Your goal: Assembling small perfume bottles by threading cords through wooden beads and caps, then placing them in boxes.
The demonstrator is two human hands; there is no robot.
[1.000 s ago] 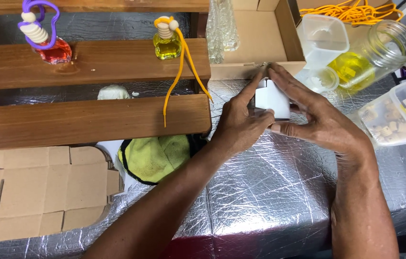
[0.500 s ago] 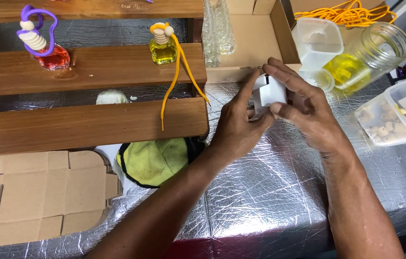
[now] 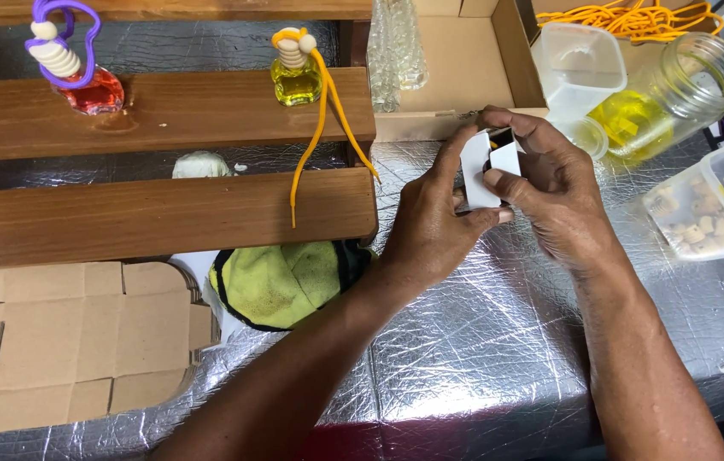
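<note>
Both hands hold a small white carton (image 3: 483, 167) above the silver foil table, just right of the wooden steps. My left hand (image 3: 432, 224) grips its left side from below, thumb on the front. My right hand (image 3: 550, 189) wraps over its top and right side, fingers curled on the open flap, where a dark inside shows. A small bottle of yellow liquid (image 3: 295, 75) with an orange cord stands on the upper wooden step, and a red one (image 3: 82, 84) with a purple cord is farther left.
Wooden steps (image 3: 165, 213) fill the left. Flat brown cardboard blanks (image 3: 63, 341) lie at front left beside a yellow-green cloth (image 3: 285, 282). A cardboard box (image 3: 464, 68), clear tubs (image 3: 580, 64), a glass jar of yellow liquid (image 3: 678, 94) and a tub of small wooden caps (image 3: 712, 205) stand at the right.
The hands have turned the white carton and shifted their grip; its top flap now stands open with the dark inside showing. The camera view has drifted slightly.
</note>
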